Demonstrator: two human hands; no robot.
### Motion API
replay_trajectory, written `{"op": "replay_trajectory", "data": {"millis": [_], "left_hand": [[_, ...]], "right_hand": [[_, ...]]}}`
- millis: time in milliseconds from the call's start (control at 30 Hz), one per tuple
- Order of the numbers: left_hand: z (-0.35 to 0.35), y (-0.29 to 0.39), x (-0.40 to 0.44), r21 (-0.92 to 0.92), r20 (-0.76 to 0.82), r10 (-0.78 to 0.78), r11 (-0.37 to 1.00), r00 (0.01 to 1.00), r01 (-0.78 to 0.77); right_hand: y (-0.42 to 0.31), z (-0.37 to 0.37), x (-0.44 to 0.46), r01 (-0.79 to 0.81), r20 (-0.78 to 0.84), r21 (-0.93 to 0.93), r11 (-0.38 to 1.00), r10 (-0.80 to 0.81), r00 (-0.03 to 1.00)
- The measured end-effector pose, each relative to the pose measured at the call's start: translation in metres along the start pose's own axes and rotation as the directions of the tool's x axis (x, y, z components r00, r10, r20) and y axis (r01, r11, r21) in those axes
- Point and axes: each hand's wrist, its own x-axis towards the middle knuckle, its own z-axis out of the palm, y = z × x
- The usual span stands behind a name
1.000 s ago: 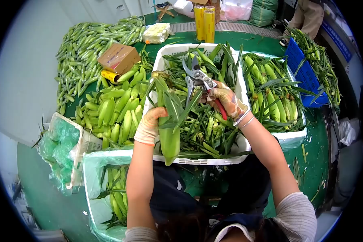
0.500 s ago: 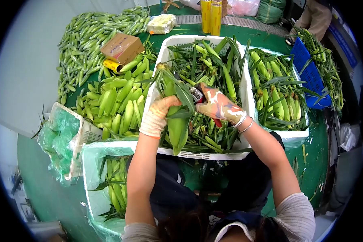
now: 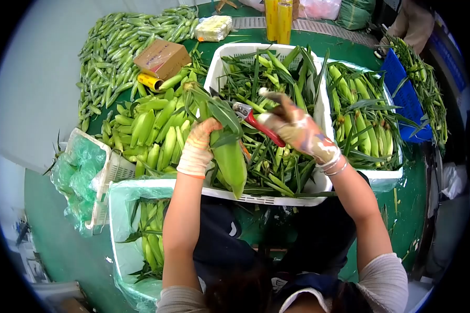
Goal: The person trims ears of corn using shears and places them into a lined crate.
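Note:
My left hand [image 3: 197, 148], in a pale glove, is wrapped round a green-husked ear of corn [image 3: 231, 164]. The ear hangs tip down, its stalk end and long leaves up. Red-handled pruning shears [image 3: 261, 128] are in my right hand [image 3: 305, 134], which wears a patterned glove; its fingers are loosened and partly blurred. The blades are beside the ear's leaves, close to the stalk end. Both hands are above a white plastic crate [image 3: 269, 200] full of cut leaves and stalk pieces.
Husked-green corn ears [image 3: 151, 122] are heaped at left, beyond them wrapped ears [image 3: 115, 68] and a cardboard box [image 3: 163, 58]. Foam boxes of corn stand at right [image 3: 384, 173] and front left [image 3: 121, 250]. A blue crate [image 3: 404, 104] leans at right; a person's leg [image 3: 413, 26] is behind.
My right hand has drawn back to the right and its fingers have loosened, so more of the shears shows. My left hand and the ear have shifted slightly; the whole view has moved a little.

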Motion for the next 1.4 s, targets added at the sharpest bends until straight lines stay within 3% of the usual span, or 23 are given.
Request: {"op": "replay_trajectory", "data": {"millis": [33, 100, 133, 167, 200, 233, 300, 367, 500, 567, 600, 700, 767, 833, 867, 900, 967, 1000, 1233, 1267, 1300, 1367, 1400], "left_hand": [[0.004, 0.001, 0.0, 0.003, -0.005, 0.0, 1.0, 1.0, 0.0], [-0.006, -0.008, 0.002, 0.037, 0.054, -0.01, 0.999, 0.999, 0.008], [-0.018, -0.019, 0.009, 0.107, 0.07, 0.035, 0.993, 0.997, -0.043], [-0.03, -0.028, 0.015, 0.17, 0.09, 0.086, 0.98, 0.992, -0.1], [-0.024, -0.023, 0.007, -0.022, 0.172, 0.011, 1.0, 0.985, -0.007], [-0.015, -0.017, 0.002, -0.031, 0.171, 0.014, 0.999, 0.985, -0.009], [0.002, -0.009, -0.004, -0.066, 0.309, 0.036, 0.998, 0.95, -0.017], [0.011, -0.008, -0.009, -0.072, 0.381, 0.004, 0.997, 0.925, 0.025], [0.018, -0.015, -0.012, -0.021, 0.332, -0.002, 1.0, 0.943, 0.009], [0.017, -0.01, -0.015, -0.064, 0.372, -0.049, 0.995, 0.927, 0.079], [0.017, -0.008, -0.017, -0.078, 0.357, -0.048, 0.994, 0.933, 0.081], [0.011, -0.008, -0.017, -0.059, 0.295, -0.085, 0.992, 0.952, 0.107], [0.016, -0.004, -0.019, -0.057, 0.292, -0.043, 0.996, 0.956, 0.062], [0.012, -0.002, -0.018, -0.133, 0.323, -0.165, 0.967, 0.932, 0.217], [0.015, -0.002, -0.019, -0.164, 0.312, -0.161, 0.962, 0.936, 0.22], [0.016, -0.003, -0.018, -0.164, 0.309, -0.169, 0.96, 0.936, 0.227], [0.016, -0.004, -0.014, -0.153, 0.211, -0.089, 0.981, 0.973, 0.123], [0.015, -0.003, -0.011, -0.121, 0.202, -0.105, 0.984, 0.974, 0.131], [-0.001, -0.003, 0.003, 0.042, 0.227, -0.16, 0.987, 0.961, 0.154], [-0.009, -0.014, 0.008, 0.05, 0.199, -0.086, 0.996, 0.976, 0.077], [-0.006, -0.015, 0.005, 0.051, 0.196, -0.087, 0.996, 0.977, 0.078], [0.003, -0.012, -0.002, -0.039, 0.209, -0.075, 0.996, 0.975, 0.084], [0.009, -0.01, -0.004, -0.091, 0.213, -0.028, 0.995, 0.977, 0.049]], "right_hand": [[0.003, 0.009, 0.005, 0.097, -0.025, -0.23, 0.968, -0.106, 0.994], [0.01, 0.015, 0.021, 0.166, 0.12, -0.343, 0.924, -0.132, 0.984], [0.014, 0.022, 0.027, 0.179, 0.075, -0.163, 0.97, -0.169, 0.983], [0.014, 0.019, 0.029, 0.186, 0.092, -0.123, 0.975, -0.175, 0.98], [0.012, 0.017, 0.032, 0.172, 0.102, -0.094, 0.981, -0.162, 0.981], [0.008, 0.016, 0.033, 0.155, 0.114, -0.067, 0.986, -0.147, 0.983], [-0.007, 0.005, 0.029, -0.114, 0.261, 0.05, 0.992, 0.098, 0.96], [-0.007, 0.002, 0.033, 0.062, 0.223, -0.17, 0.983, -0.023, 0.975], [-0.004, 0.001, 0.03, 0.161, 0.216, -0.311, 0.937, -0.095, 0.972], [-0.016, -0.004, 0.026, -0.076, 0.311, 0.034, 0.997, 0.062, 0.948], [-0.02, -0.007, 0.03, -0.173, 0.337, 0.01, 0.985, 0.16, 0.928], [-0.014, -0.021, 0.04, -0.071, 0.495, 0.036, 0.997, 0.044, 0.868], [-0.017, -0.021, 0.047, -0.154, 0.507, -0.082, 0.985, 0.174, 0.844], [-0.032, -0.026, 0.051, -0.178, 0.518, -0.136, 0.975, 0.223, 0.826], [-0.036, -0.028, 0.056, -0.174, 0.516, -0.174, 0.969, 0.24, 0.822], [-0.039, -0.031, 0.061, 0.037, 0.593, -0.232, 0.972, 0.111, 0.797], [-0.048, -0.035, 0.065, -0.087, 0.6, -0.24, 0.967, 0.218, 0.77], [-0.046, -0.035, 0.069, 0.015, 0.641, -0.303, 0.953, 0.192, 0.743], [-0.041, -0.02, 0.067, -0.171, 0.569, -0.274, 0.946, 0.303, 0.765], [-0.037, -0.02, 0.066, -0.163, 0.54, -0.328, 0.93, 0.327, 0.775], [-0.036, -0.023, 0.063, -0.015, 0.461, -0.405, 0.914, 0.219, 0.86], [-0.028, -0.028, 0.058, -0.216, 0.471, -0.009, 0.976, 0.195, 0.86], [-0.018, -0.039, 0.057, -0.22, 0.477, 0.192, 0.956, 0.105, 0.872]]}}
